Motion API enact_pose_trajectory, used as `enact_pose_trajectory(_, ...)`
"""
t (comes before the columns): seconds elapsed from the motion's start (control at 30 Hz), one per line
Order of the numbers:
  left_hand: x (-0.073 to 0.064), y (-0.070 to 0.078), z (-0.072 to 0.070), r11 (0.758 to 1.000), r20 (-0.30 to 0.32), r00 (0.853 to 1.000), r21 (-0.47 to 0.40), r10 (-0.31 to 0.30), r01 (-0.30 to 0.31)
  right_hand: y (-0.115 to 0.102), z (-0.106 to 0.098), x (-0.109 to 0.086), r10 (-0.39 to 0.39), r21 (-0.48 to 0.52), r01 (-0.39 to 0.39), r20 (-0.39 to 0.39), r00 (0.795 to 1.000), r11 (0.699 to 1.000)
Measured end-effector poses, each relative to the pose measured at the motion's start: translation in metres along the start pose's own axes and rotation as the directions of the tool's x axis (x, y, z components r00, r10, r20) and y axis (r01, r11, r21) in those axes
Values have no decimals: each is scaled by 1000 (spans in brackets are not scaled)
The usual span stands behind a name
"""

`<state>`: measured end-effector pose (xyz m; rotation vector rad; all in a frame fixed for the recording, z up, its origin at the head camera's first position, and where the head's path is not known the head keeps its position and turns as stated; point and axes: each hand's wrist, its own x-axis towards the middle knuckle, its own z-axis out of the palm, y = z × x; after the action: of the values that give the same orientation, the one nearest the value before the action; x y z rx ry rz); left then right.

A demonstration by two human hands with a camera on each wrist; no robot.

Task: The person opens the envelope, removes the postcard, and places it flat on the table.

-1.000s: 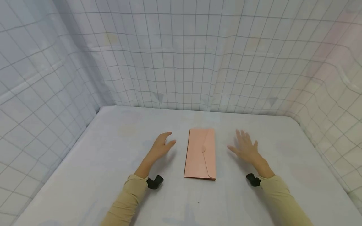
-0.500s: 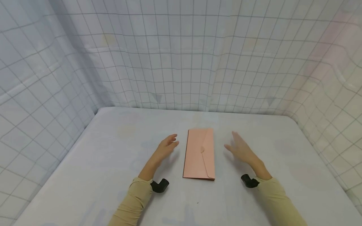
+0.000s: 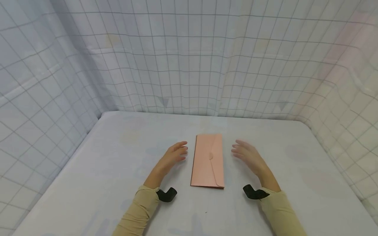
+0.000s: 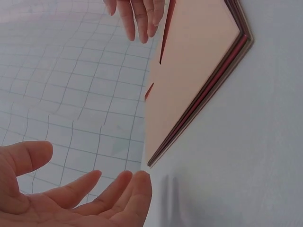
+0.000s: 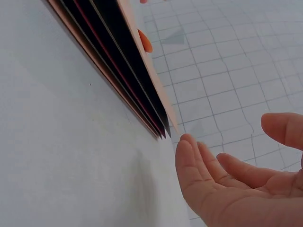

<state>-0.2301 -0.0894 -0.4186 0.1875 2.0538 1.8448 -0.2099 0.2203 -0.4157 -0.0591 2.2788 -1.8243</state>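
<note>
A neat stack of envelopes (image 3: 203,167) lies on the white cloth between my hands, a pink one on top with its flap side up. Dark and red layers show along the stack's edge (image 4: 203,97) in the left wrist view. My left hand (image 3: 173,156) hovers just left of it, fingers relaxed and slightly bent, holding nothing. On the other side is my right hand (image 3: 248,156), a little blurred, palm turned toward the stack and fingers loose. From the right wrist, the stack's layers (image 5: 116,56) fan slightly apart, near the fingertips of the right hand (image 5: 232,184).
White cloth (image 3: 141,131) covers the table, with a tiny dark speck (image 3: 206,212) near the front. Grid-patterned curtains (image 3: 192,65) stand at the back and both sides. A black wrist mount (image 3: 167,194) sticks out from each sleeve.
Both hands have come in closer to the stack. The right hand has turned from spread and palm down to sideways, fingers pointing left. The envelopes have stayed put.
</note>
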Motion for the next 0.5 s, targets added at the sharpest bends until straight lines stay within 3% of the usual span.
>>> enact_pose_trajectory(0.27, 2, -3, 4, 995, 55, 998, -89, -36, 41, 11, 10, 8, 0, 95, -10, 98, 995, 995)
enact_pose_trajectory(0.5, 5, -10, 6, 991, 93, 993, -103, -73, 82, 13, 22, 10, 33, 109, -45, 105, 994, 993)
